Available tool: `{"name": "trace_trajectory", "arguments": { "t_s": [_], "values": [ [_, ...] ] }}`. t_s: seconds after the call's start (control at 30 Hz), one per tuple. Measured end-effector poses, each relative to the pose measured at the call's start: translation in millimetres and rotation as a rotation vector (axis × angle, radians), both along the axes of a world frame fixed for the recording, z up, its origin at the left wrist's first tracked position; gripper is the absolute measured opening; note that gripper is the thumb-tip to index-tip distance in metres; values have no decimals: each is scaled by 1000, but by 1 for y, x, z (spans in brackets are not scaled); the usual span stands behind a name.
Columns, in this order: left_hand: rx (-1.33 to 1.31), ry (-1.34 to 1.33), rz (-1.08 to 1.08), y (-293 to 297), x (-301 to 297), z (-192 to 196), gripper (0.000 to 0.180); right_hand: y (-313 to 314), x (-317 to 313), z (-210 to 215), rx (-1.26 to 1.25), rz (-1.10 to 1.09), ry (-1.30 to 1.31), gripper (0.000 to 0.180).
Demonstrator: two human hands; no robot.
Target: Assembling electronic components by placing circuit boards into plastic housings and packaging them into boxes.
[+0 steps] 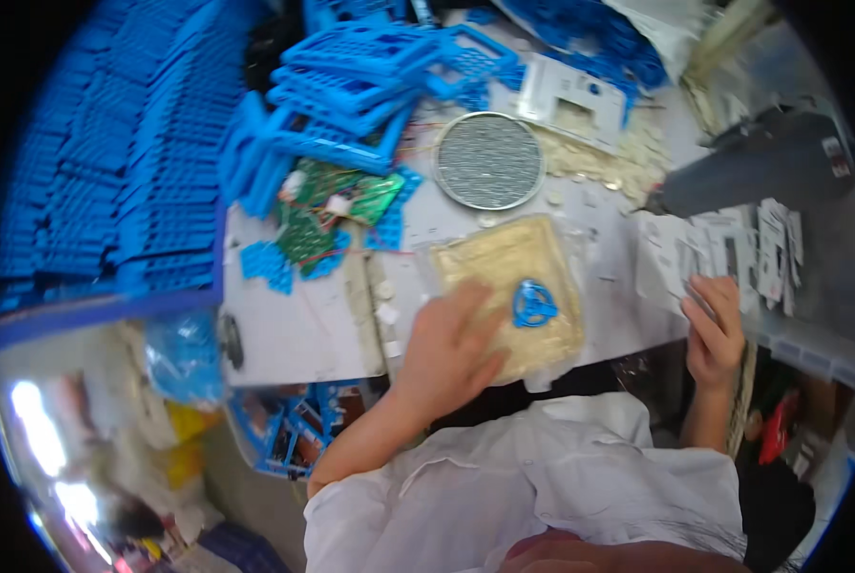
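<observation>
My left hand reaches over the tan pad, its fingers apart and a little blurred. Nothing shows in that hand. On the pad, just to the right of the fingers, lies a round blue plastic piece with a three-armed opening. My right hand is at the right side of the table, its fingers bent round the lower edge of a white plastic panel. That panel has a cut-out and leans beside other white panels.
Blue plastic frames are piled behind green circuit boards. A round tin of silvery pins stands behind the pad, with another white panel beyond it. Stacked blue parts fill the left. A dark grey object lies at right.
</observation>
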State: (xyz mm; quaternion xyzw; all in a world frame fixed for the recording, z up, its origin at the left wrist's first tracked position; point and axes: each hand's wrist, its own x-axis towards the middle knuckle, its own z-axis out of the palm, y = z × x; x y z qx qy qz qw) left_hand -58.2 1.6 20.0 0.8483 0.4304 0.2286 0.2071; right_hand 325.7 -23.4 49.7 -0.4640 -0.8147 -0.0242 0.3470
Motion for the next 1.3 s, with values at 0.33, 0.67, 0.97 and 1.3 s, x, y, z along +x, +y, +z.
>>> {"name": "trace_trajectory", "arguments": {
  "t_s": [0.33,0.67,0.97,1.3],
  "values": [
    [272,-69,886,165,-186,63,27,29,-29,17,20,269,204,39],
    [-580,65,1107,279,-284,10,42,50,-47,23,30,330,202,40],
    [-746,-372,1169,261,-274,23,19,58,-63,18,34,344,246,44],
    [-19,-719,820,139,-180,113,42,53,-87,24,-126,429,446,44]
  ]
}}
